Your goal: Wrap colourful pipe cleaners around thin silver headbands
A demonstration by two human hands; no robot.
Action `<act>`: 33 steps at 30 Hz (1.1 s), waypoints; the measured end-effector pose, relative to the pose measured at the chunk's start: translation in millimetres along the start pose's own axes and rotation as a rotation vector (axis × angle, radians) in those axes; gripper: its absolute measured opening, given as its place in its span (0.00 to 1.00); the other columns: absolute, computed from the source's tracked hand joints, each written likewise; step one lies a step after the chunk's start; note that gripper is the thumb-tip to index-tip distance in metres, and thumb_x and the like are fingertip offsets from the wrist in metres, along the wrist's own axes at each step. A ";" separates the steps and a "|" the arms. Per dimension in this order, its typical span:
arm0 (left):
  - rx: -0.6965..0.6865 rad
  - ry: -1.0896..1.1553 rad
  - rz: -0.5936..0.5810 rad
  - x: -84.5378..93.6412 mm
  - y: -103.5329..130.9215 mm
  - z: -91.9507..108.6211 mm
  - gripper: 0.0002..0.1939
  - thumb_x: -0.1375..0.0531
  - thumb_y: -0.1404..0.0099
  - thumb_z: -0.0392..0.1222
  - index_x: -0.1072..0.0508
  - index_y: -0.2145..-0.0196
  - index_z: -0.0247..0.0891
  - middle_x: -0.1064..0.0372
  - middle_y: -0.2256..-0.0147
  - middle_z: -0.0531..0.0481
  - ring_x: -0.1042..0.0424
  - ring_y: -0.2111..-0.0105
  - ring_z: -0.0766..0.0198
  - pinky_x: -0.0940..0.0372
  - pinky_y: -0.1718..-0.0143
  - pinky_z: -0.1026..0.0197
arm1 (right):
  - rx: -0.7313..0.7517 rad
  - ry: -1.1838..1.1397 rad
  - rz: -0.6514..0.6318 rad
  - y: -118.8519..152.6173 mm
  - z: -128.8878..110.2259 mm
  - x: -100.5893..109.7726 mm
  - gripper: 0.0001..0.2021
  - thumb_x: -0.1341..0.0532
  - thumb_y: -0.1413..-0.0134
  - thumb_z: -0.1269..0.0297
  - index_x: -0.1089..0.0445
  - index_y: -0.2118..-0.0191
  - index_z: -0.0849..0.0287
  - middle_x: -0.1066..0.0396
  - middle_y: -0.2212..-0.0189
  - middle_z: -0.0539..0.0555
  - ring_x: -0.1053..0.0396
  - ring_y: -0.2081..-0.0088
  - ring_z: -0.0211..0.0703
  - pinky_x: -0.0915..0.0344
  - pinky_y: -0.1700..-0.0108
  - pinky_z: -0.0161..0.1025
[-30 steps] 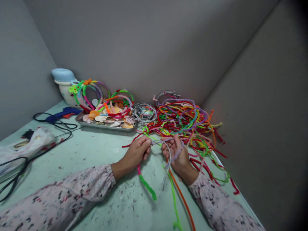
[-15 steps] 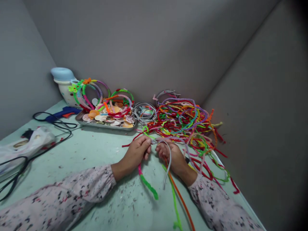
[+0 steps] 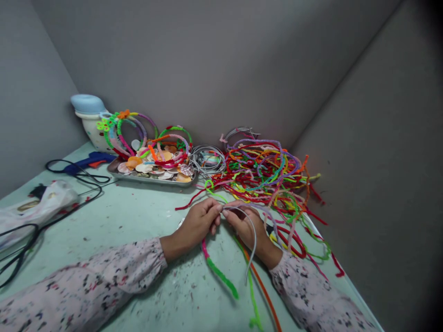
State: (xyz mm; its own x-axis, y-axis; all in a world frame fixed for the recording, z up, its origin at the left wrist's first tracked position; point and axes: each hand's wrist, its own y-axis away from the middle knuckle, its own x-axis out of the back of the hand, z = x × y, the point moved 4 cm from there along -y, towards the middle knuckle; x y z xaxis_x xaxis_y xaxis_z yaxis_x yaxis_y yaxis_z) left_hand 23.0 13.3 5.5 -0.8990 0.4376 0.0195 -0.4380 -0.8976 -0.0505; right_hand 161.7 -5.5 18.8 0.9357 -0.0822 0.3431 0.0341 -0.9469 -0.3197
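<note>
My left hand (image 3: 204, 219) is closed, thumb and fingers pinching a grey wire (image 3: 254, 235) near its wrapped part. From beneath this hand hangs a pink and green fuzzy section (image 3: 221, 276). Close on its right, my right hand (image 3: 244, 223) pinches the wire and a lilac pipe cleaner (image 3: 266, 212) that trails to the right. The bare end of the wire curves down over my right hand. Below lie an orange pipe cleaner (image 3: 265, 290) and a light green one (image 3: 252, 295) on the table.
A metal tray (image 3: 155, 182) of shells and wrapped hoops stands behind, beside coiled wire (image 3: 207, 161) and a tangled pile of pipe cleaners (image 3: 263, 170). Leftward are a blue-lidded container (image 3: 92, 120), a blue tool (image 3: 86, 162), black cable (image 3: 69, 216) and a plastic bag (image 3: 44, 203).
My right hand's fingers have closed in, thumb now against the wire by my left fingertips. The wire's free end and the green section have swung slightly right and down.
</note>
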 end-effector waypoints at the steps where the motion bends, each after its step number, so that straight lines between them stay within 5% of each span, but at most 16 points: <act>1: 0.001 0.003 -0.003 0.0 -0.1 -0.3 0.16 0.48 0.35 0.52 0.38 0.72 0.36 0.38 0.79 0.56 0.40 0.85 0.74 0.47 0.82 0.70 | 0.009 0.016 0.000 0.0 -0.8 0.2 0.04 0.39 0.48 0.64 0.27 0.68 0.56 0.27 0.71 0.51 0.31 0.68 0.43 0.36 0.61 0.40; 33: 0.107 0.142 -0.174 -0.7 -4.7 -5.8 0.17 0.46 0.37 0.53 0.38 0.73 0.35 0.39 0.81 0.57 0.42 0.87 0.75 0.49 0.86 0.71 | -0.020 -0.032 -0.045 -0.9 3.2 1.8 0.03 0.40 0.51 0.68 0.29 0.70 0.58 0.29 0.76 0.49 0.33 0.74 0.37 0.36 0.70 0.34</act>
State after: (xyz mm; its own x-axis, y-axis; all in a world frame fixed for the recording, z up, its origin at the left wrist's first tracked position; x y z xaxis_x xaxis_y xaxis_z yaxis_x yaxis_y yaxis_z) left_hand 25.8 17.5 -0.1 -0.8034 0.5829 -0.1218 -0.5913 -0.8050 0.0477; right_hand 164.5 -3.8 16.9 0.9441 -0.0299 0.3284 0.0694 -0.9555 -0.2866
